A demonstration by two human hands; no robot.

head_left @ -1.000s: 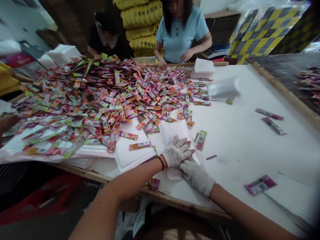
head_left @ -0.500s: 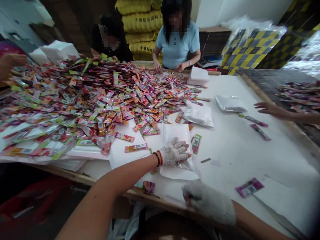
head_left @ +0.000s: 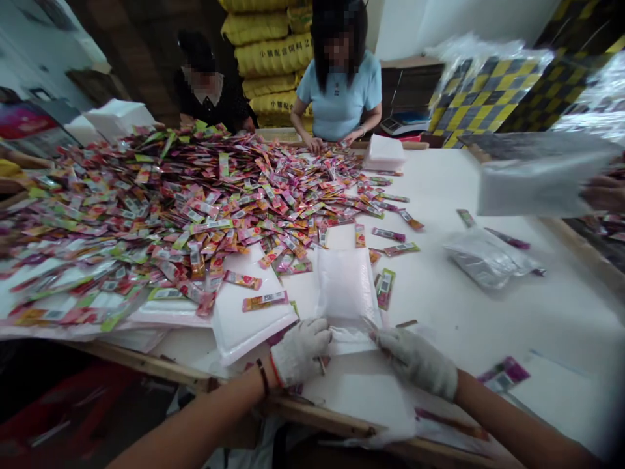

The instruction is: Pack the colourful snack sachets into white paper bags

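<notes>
A puffed white padded envelope (head_left: 344,283) lies at the near middle of the table, its flap end toward me. My left hand (head_left: 303,352), in a knitted glove with bare fingertips, is closed at the flap's left corner. At the opposite corner my right hand (head_left: 418,359), gloved too, pinches the flap's edge between thumb and fingers. Just right of the envelope rests a green sachet (head_left: 385,289). Another white padded envelope (head_left: 254,316) lies flat to the left, with an orange-pink sachet (head_left: 265,300) on top.
A large heap of colourful sachets (head_left: 195,195) covers the table's left and far side. Across it, a person in light blue (head_left: 339,98) handles sachets. At right, another person's hand (head_left: 605,193) holds a translucent bag (head_left: 532,185). A clear packet (head_left: 488,257) lies nearby.
My left hand has slid from flat atop the envelope to its near-left corner. My right hand has risen to the near-right corner. White packets beyond it have gone, and a bag appears at right.
</notes>
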